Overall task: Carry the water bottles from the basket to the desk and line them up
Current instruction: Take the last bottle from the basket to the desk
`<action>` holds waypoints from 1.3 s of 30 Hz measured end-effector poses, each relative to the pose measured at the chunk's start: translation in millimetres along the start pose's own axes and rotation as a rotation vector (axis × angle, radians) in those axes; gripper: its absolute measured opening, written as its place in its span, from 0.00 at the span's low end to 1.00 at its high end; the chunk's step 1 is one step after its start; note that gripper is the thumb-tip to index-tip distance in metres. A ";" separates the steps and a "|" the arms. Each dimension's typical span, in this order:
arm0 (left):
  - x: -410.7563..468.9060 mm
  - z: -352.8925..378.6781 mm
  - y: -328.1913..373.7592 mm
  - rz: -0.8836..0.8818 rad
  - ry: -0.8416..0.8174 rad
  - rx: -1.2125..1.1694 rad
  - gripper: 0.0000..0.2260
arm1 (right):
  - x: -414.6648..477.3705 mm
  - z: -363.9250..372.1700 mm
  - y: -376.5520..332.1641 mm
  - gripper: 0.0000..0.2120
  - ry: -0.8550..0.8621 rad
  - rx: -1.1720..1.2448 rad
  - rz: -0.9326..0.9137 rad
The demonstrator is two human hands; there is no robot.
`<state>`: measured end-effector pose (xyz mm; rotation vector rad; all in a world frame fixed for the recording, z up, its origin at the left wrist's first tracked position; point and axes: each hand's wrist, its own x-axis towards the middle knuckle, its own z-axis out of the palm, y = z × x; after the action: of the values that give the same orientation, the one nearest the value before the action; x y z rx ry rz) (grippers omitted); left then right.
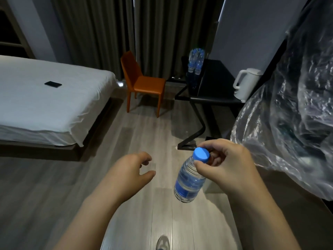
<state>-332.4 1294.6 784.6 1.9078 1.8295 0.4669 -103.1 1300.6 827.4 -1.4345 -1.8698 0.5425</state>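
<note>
My right hand [227,165] pinches a clear water bottle [189,183] by its neck just under the blue cap; the bottle hangs over the wooden floor, tilted a little. My left hand [129,170] is beside it to the left, fingers loosely curled and apart, holding nothing. Ahead on the right stands the black desk [216,98]. Two water bottles [195,60] stand close together at its far left edge. No basket is visible in this view.
A white kettle [246,83] sits on the desk's right side. An orange chair [142,82] stands left of the desk before grey curtains. A bed [45,98] with a dark phone [53,84] fills the left. Crinkled clear plastic [292,114] bulges in at right.
</note>
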 end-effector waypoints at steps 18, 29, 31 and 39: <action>262.4 -20.3 28.7 -0.033 0.044 0.033 0.18 | 256.8 -7.4 94.8 0.12 -0.070 -0.009 -0.046; 444.2 -45.7 -7.8 0.035 0.010 0.017 0.17 | 412.2 33.6 127.2 0.11 -0.036 -0.082 0.017; 478.9 -56.7 -16.1 0.047 0.011 0.014 0.18 | 444.9 40.8 128.0 0.11 -0.028 -0.086 0.034; 600.1 -76.8 -41.4 0.092 -0.022 0.032 0.19 | 551.0 72.4 144.1 0.12 -0.049 -0.097 0.113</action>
<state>-371.6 1899.7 787.0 2.0178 1.7509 0.4482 -136.6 1873.8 832.9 -1.6120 -1.8838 0.5519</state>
